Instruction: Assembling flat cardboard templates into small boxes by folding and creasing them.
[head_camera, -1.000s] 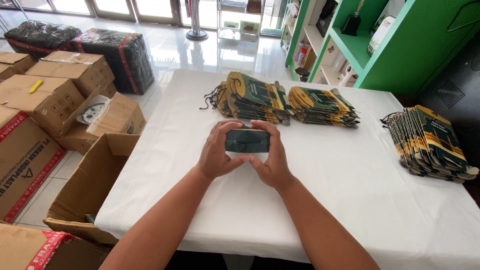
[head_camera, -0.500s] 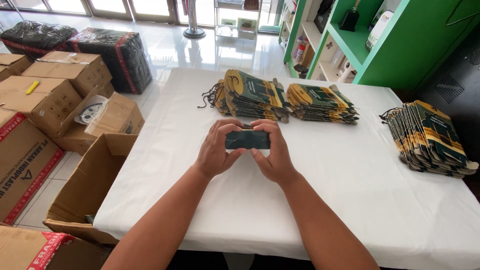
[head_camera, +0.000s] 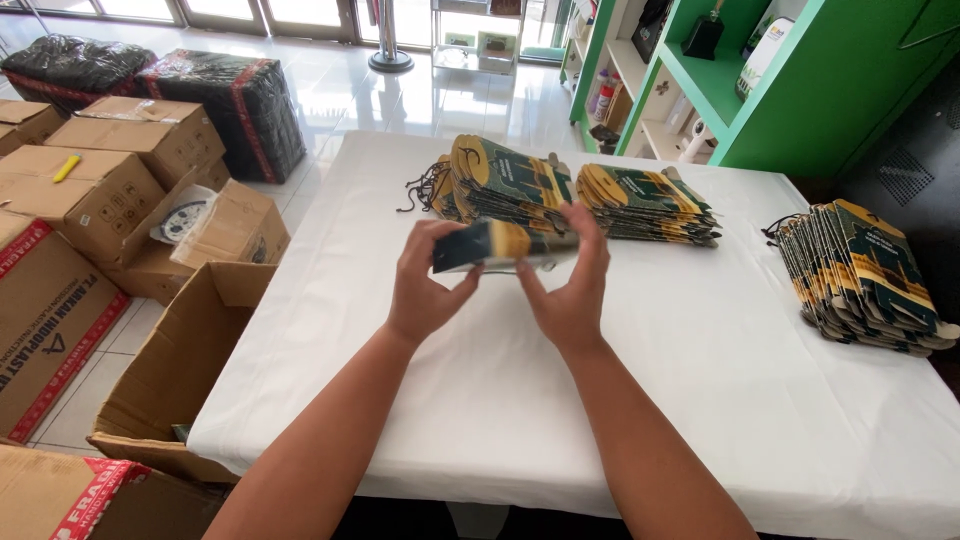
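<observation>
Both hands up over the desk, center of frame, clamped on one flat folded paper bag, dark green w/ yellow patch. Left hand grips its left end, thumb on top; right hand holds the right end, fingers curled over the far edge. Bag is lifted clear of the white cloth, tilted a bit, long side running left-right.

Behind it, upper center: two stacks of same bags lying side by side, cord handles spilling out at left. A third stack sits at right edge of frame, fanned out, well apart from the hands.

Left of frame, on the floor: open cardboard box right beside desk, more boxes behind it. Green shelving upper right.
</observation>
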